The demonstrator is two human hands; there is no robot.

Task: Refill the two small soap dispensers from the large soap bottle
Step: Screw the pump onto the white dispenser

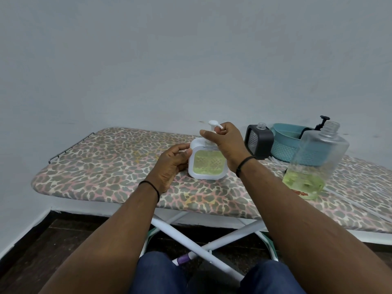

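A white square soap dispenser (pixel 206 164) stands upright on the ironing board (pixel 110 162), its clear window showing yellow-green soap. My left hand (pixel 172 164) grips its left side. My right hand (pixel 226 139) is closed around its white pump head (pixel 213 123) at the neck. A black square dispenser (pixel 259 143) stands further right with no pump in its open neck. The large clear soap bottle (pixel 316 160) stands uncapped at the right, with a little yellow-green soap at its bottom.
A teal basket (pixel 286 145) sits behind the large bottle, with a black pump head (pixel 323 120) sticking out of it. The leopard-print board is against a pale wall. Its white crossed legs (pixel 191 245) and my knees are below.
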